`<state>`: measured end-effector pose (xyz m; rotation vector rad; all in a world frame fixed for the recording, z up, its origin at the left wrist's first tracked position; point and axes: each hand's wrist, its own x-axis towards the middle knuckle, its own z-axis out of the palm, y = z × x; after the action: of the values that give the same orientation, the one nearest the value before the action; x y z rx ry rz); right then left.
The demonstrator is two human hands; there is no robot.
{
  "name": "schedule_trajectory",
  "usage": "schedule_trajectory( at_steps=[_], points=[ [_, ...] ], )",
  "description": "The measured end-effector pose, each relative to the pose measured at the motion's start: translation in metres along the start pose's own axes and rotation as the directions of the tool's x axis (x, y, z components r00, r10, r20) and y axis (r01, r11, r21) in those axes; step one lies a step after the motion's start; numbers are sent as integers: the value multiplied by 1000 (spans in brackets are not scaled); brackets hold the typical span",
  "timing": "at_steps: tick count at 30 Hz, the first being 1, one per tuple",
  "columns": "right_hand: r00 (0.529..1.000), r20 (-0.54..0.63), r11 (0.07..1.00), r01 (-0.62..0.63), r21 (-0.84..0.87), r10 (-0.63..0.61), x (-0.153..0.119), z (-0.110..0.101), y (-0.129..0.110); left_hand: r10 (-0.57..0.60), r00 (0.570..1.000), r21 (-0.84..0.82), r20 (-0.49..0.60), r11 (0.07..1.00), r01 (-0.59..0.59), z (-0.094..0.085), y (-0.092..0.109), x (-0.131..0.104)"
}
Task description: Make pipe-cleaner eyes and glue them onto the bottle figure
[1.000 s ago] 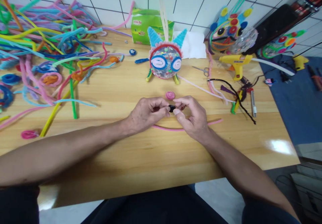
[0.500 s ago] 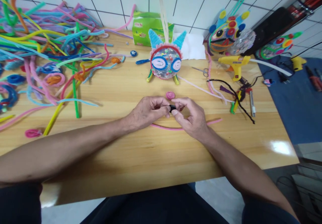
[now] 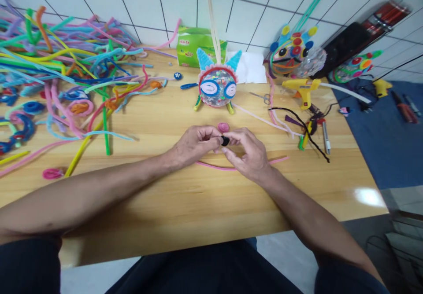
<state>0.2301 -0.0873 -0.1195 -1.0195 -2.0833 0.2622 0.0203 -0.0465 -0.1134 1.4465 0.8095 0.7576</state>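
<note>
My left hand [image 3: 198, 145] pinches a small black roll [image 3: 225, 141], possibly coiled pipe cleaner, between thumb and fingertips. At its right edge, the curled fingers of my right hand [image 3: 249, 153] grip it, the thumb slightly lower. Just beyond the fingertips lies a pink coil [image 3: 223, 127]. A pink pipe cleaner [image 3: 216, 167] runs along the table under my right hand. Farther back stands a clear round lantern [image 3: 217, 87] with blue pointed ears, blue-rimmed white spiral eyes and yellow-green feet.
Many coloured pipe cleaners [image 3: 66, 65] heap at the left, near a deep-pink coil [image 3: 53, 173]. Behind the lantern is a green packet [image 3: 188, 49]. Scissors [image 3: 262, 97], a yellow glue gun [image 3: 304, 91], a pen [image 3: 326, 137] and another decorated lantern [image 3: 289, 54] are at the right.
My right thumb has moved down, away from the black roll, which shows more of its face. The camera view has shifted slightly; both hands stay in about the same place.
</note>
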Motion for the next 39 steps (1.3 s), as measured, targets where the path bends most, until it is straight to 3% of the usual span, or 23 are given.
schedule_trajectory(
  at_steps=[6,13,18,24,29,33,36,39],
  points=[
    [1000,19,999,-5,-35,5,0,-1,4,-12,1000,17,22,1000,12,0,4,-1],
    [999,-24,998,-29,-61,27,1,-3,5,129,992,-55,-6,990,-129,1,-5,-3],
    [1000,23,997,5,-80,-3,-2,2,6,87,996,-129,14,988,-84,2,-15,0],
    [999,32,993,3,-115,1,-5,5,2,57,998,-102,8,993,-56,2,-15,0],
    [992,89,990,-75,-123,86,0,-7,12,116,990,44,-79,993,-113,1,-13,-2],
    [950,216,969,-194,-152,224,5,-19,29,200,963,258,-180,954,-150,-6,-15,0],
    [898,324,954,-271,-127,298,8,-28,38,305,937,410,-169,887,-215,-10,-17,2],
    [897,277,938,-337,-76,345,14,-46,38,377,920,474,-106,832,-287,-12,-17,3]
  ],
)
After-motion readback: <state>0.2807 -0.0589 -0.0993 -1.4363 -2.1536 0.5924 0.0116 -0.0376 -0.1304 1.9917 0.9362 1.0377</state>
